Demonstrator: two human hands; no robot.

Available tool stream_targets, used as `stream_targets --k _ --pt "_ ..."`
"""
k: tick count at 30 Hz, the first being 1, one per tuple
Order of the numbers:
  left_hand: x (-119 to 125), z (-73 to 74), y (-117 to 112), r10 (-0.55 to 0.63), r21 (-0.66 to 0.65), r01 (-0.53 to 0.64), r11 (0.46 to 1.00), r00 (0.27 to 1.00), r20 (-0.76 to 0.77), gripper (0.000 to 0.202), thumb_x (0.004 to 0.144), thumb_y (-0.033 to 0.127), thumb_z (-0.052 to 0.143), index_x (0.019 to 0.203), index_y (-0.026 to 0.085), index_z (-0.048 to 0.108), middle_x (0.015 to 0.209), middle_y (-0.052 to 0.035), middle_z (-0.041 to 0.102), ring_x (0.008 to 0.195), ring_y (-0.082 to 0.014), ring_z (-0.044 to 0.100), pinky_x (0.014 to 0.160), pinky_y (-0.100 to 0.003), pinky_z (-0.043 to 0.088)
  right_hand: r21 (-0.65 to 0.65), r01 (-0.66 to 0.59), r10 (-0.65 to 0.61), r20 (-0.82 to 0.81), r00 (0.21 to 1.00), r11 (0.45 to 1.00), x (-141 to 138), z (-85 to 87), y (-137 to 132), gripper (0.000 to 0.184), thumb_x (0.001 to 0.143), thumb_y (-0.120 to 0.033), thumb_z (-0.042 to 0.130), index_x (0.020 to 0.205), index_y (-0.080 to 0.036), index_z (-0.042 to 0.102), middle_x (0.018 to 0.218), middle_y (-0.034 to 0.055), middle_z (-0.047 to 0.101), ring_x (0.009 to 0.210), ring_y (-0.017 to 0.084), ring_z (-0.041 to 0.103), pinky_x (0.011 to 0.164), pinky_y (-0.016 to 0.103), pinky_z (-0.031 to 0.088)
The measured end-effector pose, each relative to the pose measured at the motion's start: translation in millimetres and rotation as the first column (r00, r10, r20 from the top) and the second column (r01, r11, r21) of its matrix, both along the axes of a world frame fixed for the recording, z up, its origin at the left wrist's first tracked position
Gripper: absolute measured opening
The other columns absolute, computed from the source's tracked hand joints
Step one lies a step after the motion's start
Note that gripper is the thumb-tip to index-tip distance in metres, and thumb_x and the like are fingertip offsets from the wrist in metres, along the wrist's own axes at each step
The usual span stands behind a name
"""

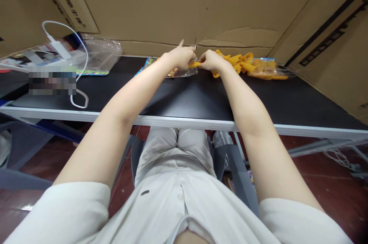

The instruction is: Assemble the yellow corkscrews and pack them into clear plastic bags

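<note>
My left hand (184, 58) is closed at the right end of a clear plastic bag (184, 72) with orange pieces inside; one finger sticks up. My right hand (211, 60) pinches the end of an orange plastic piece (194, 64), which lies between both hands at the bag's end. My fingers partly hide the piece, so its full shape does not show. Right beside my right hand lies a heap of orange plastic pieces (237, 62), some with round, hollow ends.
Another filled bag (267, 69) of orange pieces lies right of the heap. Flat clear bags (100, 56) and a white cable (86, 50) with a white plug lie at the left. Cardboard (161, 6) walls in the black table (178, 100), whose metal edge runs before my lap.
</note>
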State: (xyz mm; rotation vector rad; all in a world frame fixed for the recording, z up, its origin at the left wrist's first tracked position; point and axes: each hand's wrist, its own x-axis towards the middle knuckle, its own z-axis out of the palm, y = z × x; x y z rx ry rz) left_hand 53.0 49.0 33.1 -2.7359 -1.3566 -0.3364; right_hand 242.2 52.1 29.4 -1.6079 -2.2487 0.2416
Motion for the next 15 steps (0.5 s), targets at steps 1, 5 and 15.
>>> stream_targets --k 1,5,15 --pt "-1 -0.7 0 -0.008 0.000 0.008 1.000 0.999 0.031 0.034 0.078 0.019 0.065 0.105 0.022 0.085 0.131 -0.0075 0.074 0.137 -0.0369 0.065 0.143 -0.066 0.015 -0.017 -0.033 0.032 -0.043 0.999 0.999 0 -0.4 1 0.010 0.085 -0.014 0.086 0.092 -0.015 0.079 0.098 0.0100 0.077 0.123 0.039 0.073 0.118 0.059 0.053" --pt "-4 -4.0 -7 -0.032 -0.046 0.041 0.998 0.982 0.188 0.021 0.075 0.015 0.067 0.091 0.020 0.080 0.123 -0.0073 0.077 0.132 -0.0355 0.068 0.142 -0.063 0.023 -0.067 -0.090 0.079 -0.156 0.985 0.994 -4 -7.7 4 0.014 0.078 -0.012 0.088 0.085 -0.016 0.077 0.081 0.0038 0.073 0.103 0.030 0.075 0.103 0.044 0.061" --pt "-62 -14.1 -9 0.353 -0.214 -0.315 0.925 0.501 0.790 0.037 0.092 0.012 0.065 0.127 0.020 0.073 0.148 -0.0126 0.073 0.157 -0.0376 0.054 0.137 -0.047 0.035 -0.093 -0.184 0.130 -0.414 0.901 0.979 -16 -22.0 2 0.022 0.074 -0.016 0.091 0.096 -0.017 0.083 0.094 0.0048 0.083 0.105 0.028 0.077 0.107 0.040 0.062"
